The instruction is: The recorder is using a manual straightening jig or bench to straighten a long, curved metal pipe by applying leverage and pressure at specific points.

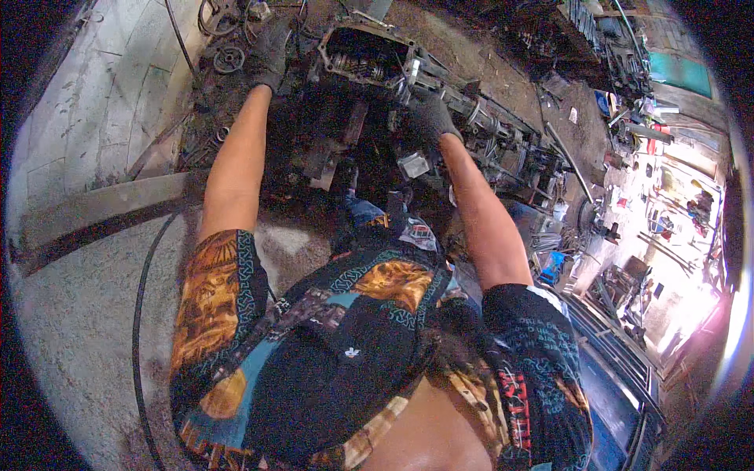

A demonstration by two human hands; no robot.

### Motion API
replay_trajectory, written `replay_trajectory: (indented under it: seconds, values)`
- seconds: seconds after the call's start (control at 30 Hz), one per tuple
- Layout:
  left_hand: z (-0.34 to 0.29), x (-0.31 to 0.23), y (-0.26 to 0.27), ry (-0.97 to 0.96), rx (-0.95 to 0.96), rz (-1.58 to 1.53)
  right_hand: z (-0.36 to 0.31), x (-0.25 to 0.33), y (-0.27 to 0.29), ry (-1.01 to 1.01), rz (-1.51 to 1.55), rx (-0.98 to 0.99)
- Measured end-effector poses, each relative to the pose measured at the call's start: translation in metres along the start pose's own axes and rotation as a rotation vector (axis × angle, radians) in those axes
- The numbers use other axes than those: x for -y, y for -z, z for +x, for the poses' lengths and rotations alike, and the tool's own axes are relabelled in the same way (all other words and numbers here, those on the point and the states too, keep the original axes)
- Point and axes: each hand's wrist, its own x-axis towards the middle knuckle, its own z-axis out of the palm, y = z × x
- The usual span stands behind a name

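Open metal case (366, 79) sits between the left hand (272, 59) and right hand (430, 116) (too dark, can't tell how either's fingers are). Reaching carelessly into those gears (349, 63) could pinch imo.

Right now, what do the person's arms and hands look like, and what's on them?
The left hand and right hand wear dark grey gloves. The short left sleeve has a golden-orange picture with black-and-teal patterned edging. The short right sleeve is mostly black, with teal patterns and pale lettering.
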Motion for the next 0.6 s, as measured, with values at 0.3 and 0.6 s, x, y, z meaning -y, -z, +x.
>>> replay_trajectory:
  seconds: [0.3, 0.6]
  values:
    - [-0.019, -0.075, 0.040, 0.201, 0.043, -0.260, 0.031, -0.015, 0.003, -0.102, -0.289, 0.057]
    - [-0.156, 0.005, 0.008, 0.537, 0.184, 0.180, 0.012, 0.018, -0.023, -0.205, -0.184, -0.004]
